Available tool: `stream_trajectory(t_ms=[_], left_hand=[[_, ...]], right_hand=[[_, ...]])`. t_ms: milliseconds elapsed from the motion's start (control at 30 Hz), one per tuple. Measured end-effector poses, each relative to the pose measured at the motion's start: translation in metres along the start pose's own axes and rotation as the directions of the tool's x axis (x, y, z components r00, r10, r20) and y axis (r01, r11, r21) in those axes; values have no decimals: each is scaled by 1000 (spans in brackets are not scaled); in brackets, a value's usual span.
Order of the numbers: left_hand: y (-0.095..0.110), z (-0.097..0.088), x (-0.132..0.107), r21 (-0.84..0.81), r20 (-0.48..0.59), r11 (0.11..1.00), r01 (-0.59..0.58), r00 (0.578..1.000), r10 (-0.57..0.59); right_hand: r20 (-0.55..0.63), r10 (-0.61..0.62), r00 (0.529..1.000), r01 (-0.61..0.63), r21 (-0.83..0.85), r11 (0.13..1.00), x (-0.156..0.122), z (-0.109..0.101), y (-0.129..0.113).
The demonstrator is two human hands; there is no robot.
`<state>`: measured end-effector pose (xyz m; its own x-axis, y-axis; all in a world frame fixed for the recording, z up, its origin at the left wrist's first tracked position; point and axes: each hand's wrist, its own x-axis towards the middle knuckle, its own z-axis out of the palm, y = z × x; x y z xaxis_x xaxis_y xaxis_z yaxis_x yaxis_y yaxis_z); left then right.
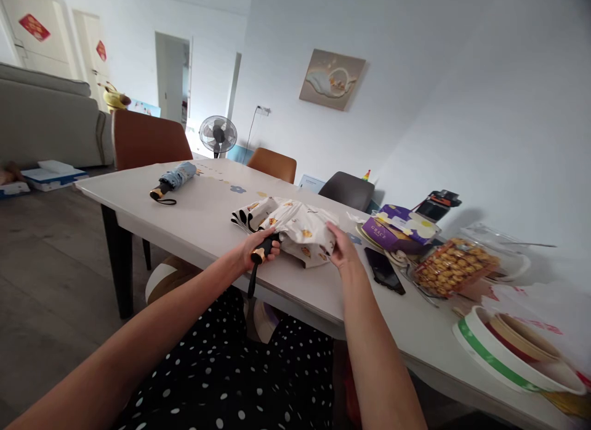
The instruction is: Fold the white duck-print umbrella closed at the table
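A folded white umbrella point(295, 228) with small yellow prints lies on the white table point(207, 223) in front of me. My left hand point(259, 247) is closed round its black and gold handle, whose strap hangs over the table edge. My right hand point(340, 245) pinches the loose canopy fabric at the umbrella's right side. A second folded umbrella point(174, 178), pale blue with a black handle and loop, lies farther off on the table's left part, away from both hands.
Right of my hands lie a black phone point(384, 269), a purple box point(392, 231), a clear tub of snacks point(455, 265) and stacked bowls point(508, 350). Brown chairs point(148, 139) stand behind the table, with a fan point(218, 134) and a grey sofa point(46, 119) beyond.
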<state>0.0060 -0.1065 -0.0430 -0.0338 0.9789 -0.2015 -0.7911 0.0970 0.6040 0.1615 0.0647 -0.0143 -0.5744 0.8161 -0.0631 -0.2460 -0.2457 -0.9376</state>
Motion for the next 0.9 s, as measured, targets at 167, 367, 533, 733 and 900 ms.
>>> stream_trajectory(t_ms=[167, 367, 533, 733, 900], left_hand=[[0, 3, -2, 41, -13, 999, 10, 1000, -9], [0, 3, -2, 36, -11, 999, -3, 1000, 3], [0, 4, -1, 49, -18, 999, 13, 1000, -12], [-2, 1, 1, 96, 14, 995, 10, 1000, -11], [-3, 1, 2, 161, 25, 986, 39, 999, -44]], right_hand=[[52, -73, 996, 62, 189, 980, -6, 0, -8], [127, 91, 988, -85, -56, 995, -6, 6, 3], [89, -66, 994, 41, 254, 966, -6, 7, -3], [182, -150, 972, 92, 292, 952, -3, 58, -28], [40, -196, 980, 183, 213, 960, 14, 103, -30]])
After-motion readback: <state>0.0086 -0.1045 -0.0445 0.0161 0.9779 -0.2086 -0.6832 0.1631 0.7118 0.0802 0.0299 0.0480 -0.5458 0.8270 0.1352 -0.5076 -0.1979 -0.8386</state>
